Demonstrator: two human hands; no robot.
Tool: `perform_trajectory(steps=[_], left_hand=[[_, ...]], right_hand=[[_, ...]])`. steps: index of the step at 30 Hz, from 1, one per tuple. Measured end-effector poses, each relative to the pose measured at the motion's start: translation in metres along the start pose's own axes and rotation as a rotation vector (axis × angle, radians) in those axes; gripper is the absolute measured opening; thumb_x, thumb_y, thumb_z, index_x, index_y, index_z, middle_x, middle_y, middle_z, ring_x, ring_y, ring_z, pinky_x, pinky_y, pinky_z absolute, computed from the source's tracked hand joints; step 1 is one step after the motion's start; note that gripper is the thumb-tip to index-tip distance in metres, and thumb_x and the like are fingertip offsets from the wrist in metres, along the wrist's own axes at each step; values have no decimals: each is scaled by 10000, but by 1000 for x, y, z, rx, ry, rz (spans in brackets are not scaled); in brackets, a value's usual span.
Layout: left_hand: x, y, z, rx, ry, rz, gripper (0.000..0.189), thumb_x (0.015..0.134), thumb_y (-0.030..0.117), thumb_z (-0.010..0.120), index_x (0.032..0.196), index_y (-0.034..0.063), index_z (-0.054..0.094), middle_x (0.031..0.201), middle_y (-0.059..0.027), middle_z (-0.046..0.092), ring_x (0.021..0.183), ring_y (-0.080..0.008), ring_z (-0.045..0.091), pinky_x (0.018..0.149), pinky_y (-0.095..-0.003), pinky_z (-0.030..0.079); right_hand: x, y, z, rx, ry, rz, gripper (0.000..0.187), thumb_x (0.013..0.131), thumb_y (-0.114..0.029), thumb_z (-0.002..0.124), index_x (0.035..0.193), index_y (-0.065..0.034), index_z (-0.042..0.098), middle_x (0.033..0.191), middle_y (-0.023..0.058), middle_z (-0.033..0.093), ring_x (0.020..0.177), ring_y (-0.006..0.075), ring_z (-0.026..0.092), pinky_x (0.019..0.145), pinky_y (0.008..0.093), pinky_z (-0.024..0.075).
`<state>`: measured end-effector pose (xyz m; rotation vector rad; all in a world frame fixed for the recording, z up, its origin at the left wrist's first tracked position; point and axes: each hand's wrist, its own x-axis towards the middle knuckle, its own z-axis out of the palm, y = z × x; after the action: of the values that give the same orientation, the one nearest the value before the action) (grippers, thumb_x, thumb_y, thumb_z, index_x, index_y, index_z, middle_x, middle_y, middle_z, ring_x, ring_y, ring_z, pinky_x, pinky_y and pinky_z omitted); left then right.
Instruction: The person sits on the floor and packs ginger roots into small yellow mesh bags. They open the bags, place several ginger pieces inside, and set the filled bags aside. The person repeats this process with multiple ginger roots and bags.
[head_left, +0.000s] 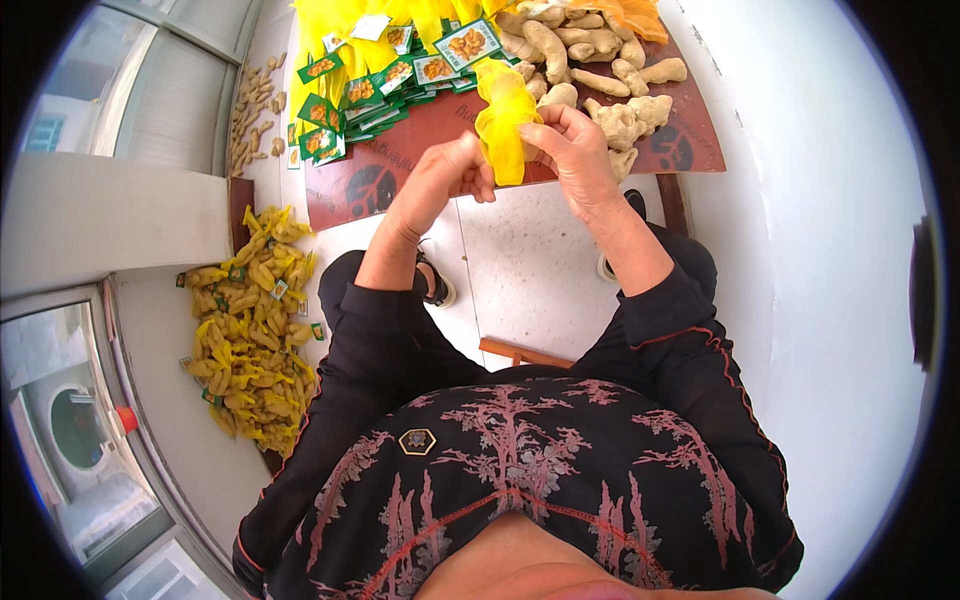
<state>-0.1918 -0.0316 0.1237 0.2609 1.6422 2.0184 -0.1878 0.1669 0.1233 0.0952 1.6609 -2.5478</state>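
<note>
A yellow mesh net bag (504, 127) hangs bunched between my hands over the near edge of the red-brown board table (427, 142). My right hand (574, 154) pinches its right side between thumb and fingers. My left hand (450, 172) is at its left side, fingers curled; whether they grip the mesh is not plain. A green-and-white picture label (469, 46) lies at the bag's top end. Loose ginger roots (600, 71) are heaped just beyond and to the right of my right hand. A pile of green labels (375, 90) with yellow nets (375, 56) lies to the left.
Filled yellow net bags of ginger (255, 337) are heaped on the floor at left. More loose ginger (255, 112) lies on the floor beyond. Orange netting (630, 15) tops the ginger heap. A white wall (817, 225) stands at right, and a wooden stool part (525, 352) shows between my legs.
</note>
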Motion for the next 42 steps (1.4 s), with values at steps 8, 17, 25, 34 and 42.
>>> perform_trajectory(steps=[8,17,25,34,42], left_hand=[[9,1,-19,85,480,282,244,929,279,669,858,47,646,652,7,589,540,-51,475,502,-197,362],[25,-13,-12,-242,353,176,209,835,199,767,957,72,653,825,16,654,659,-54,570,597,-213,468],[18,-7,-10,-423,240,25,308,896,258,670,1094,26,621,992,-87,687,853,-198,686,802,-346,557],[24,-8,-27,-688,189,135,407,965,359,548,1174,10,555,1114,-154,656,1005,-299,659,899,-453,531],[25,-12,-19,-773,110,57,368,959,360,557,1148,45,564,1055,-137,663,984,-273,661,889,-424,536]], right_hand=[[-5,7,-1,-329,-145,-77,300,785,-126,762,989,27,606,900,56,652,773,89,628,699,225,530],[-10,2,2,-433,-205,-153,314,771,-149,775,963,17,589,899,69,663,788,111,657,738,253,557],[-17,-2,13,-316,-210,-168,232,858,-161,722,956,13,603,869,55,658,779,97,648,722,243,544],[-10,1,1,-487,-116,-341,157,928,-172,657,909,-19,628,775,-3,632,717,40,587,620,196,463],[-10,11,12,-367,-166,-249,154,896,-99,669,997,12,637,860,35,667,775,77,625,694,229,516]])
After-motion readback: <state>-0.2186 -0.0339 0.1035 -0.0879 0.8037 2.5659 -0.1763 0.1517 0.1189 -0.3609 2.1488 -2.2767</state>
